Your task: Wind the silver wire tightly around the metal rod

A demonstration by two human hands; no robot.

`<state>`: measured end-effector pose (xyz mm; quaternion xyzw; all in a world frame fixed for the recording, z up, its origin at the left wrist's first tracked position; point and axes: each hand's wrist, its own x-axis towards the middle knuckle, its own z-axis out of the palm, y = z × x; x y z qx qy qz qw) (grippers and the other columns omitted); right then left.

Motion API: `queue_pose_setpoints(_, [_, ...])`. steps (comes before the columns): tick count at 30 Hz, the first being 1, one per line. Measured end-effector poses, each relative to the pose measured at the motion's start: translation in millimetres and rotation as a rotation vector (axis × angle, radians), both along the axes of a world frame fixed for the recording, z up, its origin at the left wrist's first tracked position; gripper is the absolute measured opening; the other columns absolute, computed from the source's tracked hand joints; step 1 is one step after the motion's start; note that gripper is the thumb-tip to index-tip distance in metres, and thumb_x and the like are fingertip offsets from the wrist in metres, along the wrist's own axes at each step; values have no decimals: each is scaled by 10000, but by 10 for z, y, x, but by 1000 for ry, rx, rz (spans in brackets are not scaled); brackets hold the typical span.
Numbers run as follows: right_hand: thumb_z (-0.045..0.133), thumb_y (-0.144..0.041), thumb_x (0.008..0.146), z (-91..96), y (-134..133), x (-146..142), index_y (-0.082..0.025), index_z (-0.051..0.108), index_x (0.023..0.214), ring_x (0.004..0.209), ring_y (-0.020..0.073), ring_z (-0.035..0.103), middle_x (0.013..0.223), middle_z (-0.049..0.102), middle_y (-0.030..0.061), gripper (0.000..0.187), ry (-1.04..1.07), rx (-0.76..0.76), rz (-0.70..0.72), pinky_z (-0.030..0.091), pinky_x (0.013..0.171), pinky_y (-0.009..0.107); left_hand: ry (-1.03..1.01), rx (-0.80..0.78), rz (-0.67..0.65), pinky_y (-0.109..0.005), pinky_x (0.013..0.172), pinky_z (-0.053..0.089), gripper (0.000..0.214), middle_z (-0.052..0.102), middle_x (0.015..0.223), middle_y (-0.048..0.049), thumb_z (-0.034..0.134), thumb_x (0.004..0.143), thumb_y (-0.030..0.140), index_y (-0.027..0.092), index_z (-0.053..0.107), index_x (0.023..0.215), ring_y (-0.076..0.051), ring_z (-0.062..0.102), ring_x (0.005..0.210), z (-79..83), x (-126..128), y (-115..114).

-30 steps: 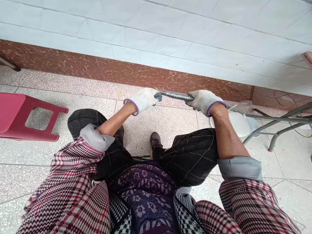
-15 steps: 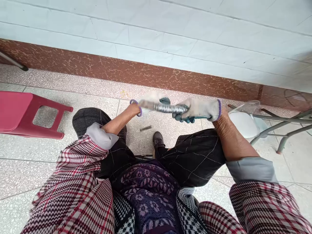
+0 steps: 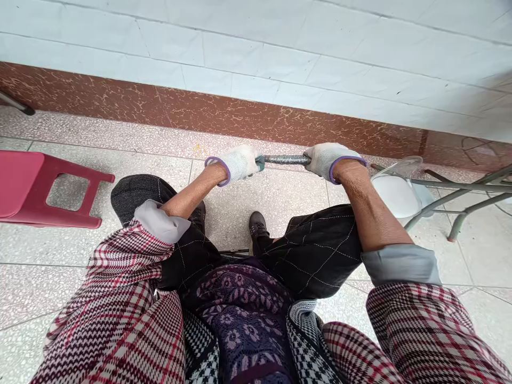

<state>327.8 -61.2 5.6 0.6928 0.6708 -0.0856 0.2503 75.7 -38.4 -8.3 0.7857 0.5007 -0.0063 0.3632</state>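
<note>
I sit with both arms stretched out over my knees, wearing white knit gloves with purple cuffs. My left hand (image 3: 239, 162) is closed round the left end of a grey metal coil spring (image 3: 286, 159). My right hand (image 3: 326, 158) grips its right end. The spring lies level between the two fists, a short stretch of it showing. Its ends are hidden inside the gloves.
A red plastic stool (image 3: 36, 186) stands on the tiled floor at the left. A white bag (image 3: 394, 194) and grey metal frame legs (image 3: 460, 205) are at the right. A brown skirting (image 3: 200, 114) and white tiled wall run ahead. My shoes (image 3: 256, 226) rest below the hands.
Half a second ago the hands were close together and blurred, the spring tilted, with a small dark piece seen in the air below. Now they are apart with the spring level.
</note>
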Motion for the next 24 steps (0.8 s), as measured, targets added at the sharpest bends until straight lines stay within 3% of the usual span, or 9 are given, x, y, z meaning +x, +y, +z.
queue_pose_setpoints(7, [641,-291,918,7,13,45,-203,791,1088,837,273,736,860,769,107,244,89,73,-56,509,702,341,-120,-31,-17,-394,729,563,245,774,904,-96,753,945,248,192,849,1163,-259,728,829,118,-43,-50])
queue_pose_setpoints(12, [693,-213,904,19,3,-137,-171,726,1014,612,162,654,739,712,37,122,470,180,-203,488,561,276,-248,-132,-74,-332,641,506,320,789,938,-84,685,973,280,278,827,1260,-224,709,789,13,38,-265])
queue_pose_setpoints(15, [741,-194,864,66,-87,-275,-164,702,938,550,126,585,693,657,13,88,771,136,-227,469,502,259,-258,-147,-54,-315,626,480,288,764,885,-81,681,968,295,275,828,1215,-229,698,791,-59,73,-272])
queue_pose_setpoints(18, [807,-269,823,141,-191,-264,-166,715,932,536,107,549,718,663,14,176,1039,36,-191,456,467,245,-243,-136,-11,-314,614,466,298,742,845,-75,682,966,343,263,813,1221,-227,685,791,-54,31,-172])
queue_pose_setpoints(21, [869,-379,769,153,-265,-150,-179,744,919,568,140,587,727,699,34,279,1024,-113,-117,485,485,265,-208,-95,50,-349,612,457,335,742,823,-82,697,959,453,261,812,1209,-216,648,794,3,-62,-33])
queue_pose_setpoints(24, [855,-434,783,37,-279,-82,-208,749,859,627,184,632,689,692,34,261,760,-179,-44,518,552,293,-187,-62,77,-386,632,456,353,752,835,-80,743,926,490,246,818,1170,-204,618,786,35,-121,76])
